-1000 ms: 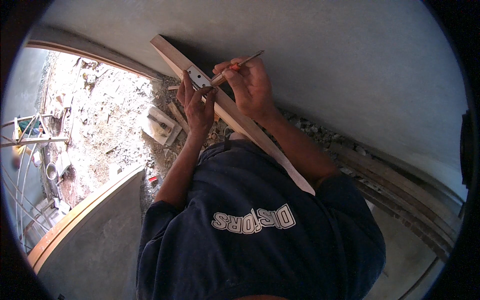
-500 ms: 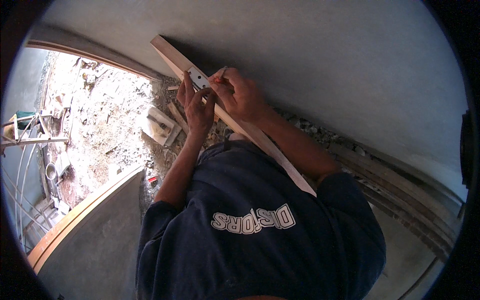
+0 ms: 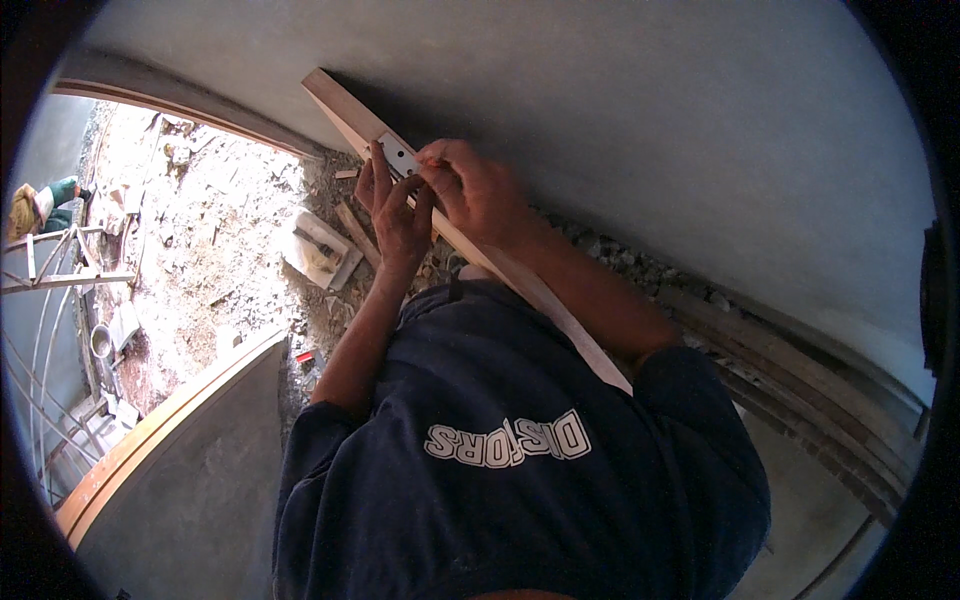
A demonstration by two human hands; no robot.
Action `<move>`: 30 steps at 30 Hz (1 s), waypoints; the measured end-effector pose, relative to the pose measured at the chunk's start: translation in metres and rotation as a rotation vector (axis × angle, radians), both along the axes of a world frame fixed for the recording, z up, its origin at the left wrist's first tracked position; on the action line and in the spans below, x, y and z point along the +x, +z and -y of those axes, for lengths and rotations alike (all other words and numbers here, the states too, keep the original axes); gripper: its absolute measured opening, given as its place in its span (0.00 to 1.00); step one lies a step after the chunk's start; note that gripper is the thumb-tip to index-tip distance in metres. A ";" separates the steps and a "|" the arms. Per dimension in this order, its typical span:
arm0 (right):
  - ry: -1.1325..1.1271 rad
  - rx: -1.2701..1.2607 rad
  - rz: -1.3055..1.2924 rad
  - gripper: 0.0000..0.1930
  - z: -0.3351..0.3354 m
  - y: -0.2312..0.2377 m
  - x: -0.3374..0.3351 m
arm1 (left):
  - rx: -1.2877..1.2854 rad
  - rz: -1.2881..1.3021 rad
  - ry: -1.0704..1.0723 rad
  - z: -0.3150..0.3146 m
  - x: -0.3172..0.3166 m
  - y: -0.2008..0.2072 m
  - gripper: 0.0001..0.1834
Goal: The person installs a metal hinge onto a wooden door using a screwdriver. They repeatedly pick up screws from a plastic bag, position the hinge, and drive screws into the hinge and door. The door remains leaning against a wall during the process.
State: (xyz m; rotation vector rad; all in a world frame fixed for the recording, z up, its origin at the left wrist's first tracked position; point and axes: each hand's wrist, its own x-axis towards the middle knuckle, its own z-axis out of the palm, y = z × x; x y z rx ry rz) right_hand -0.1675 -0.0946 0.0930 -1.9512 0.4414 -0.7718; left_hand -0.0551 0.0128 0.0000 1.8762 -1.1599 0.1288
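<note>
A long pale wooden board slants from the upper left down to my right arm, set against the grey wall. On its face lies a light metal hinge plate with dark round holes. My left hand holds the plate against the board, its fingertips at the plate's near edge. Pinched in my right hand is a thin pencil-like tool, of which a red-orange bit shows. The tool's tip is at the plate's right end, mostly hidden by my fingers.
Rubble covers the floor, with a pale block-like thing and a wood offcut near my left arm. Long planks lie along the wall at right. Left, beyond an opening, another person's teal sleeve shows above a scaffold-like frame.
My right hand has shifted slightly over the plate, and the tool's upper end no longer shows. The other person at far left has come further into view. My left hand stays put.
</note>
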 end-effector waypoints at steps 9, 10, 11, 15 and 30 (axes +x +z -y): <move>0.090 0.057 0.024 0.09 0.005 -0.008 -0.008 | -0.004 -0.010 -0.009 -0.001 -0.001 0.000 0.08; 0.096 0.129 0.101 0.08 0.003 -0.008 -0.009 | 0.008 -0.018 -0.006 -0.003 -0.002 0.000 0.08; 0.081 0.198 0.189 0.08 0.003 -0.009 -0.009 | 0.017 -0.035 0.001 -0.004 -0.002 0.000 0.12; -0.011 0.350 0.393 0.09 0.002 -0.004 -0.019 | -0.016 -0.080 0.021 -0.007 -0.004 0.005 0.26; -0.199 0.480 0.414 0.07 0.010 -0.055 -0.068 | 0.210 -0.137 0.048 -0.074 0.003 0.006 0.26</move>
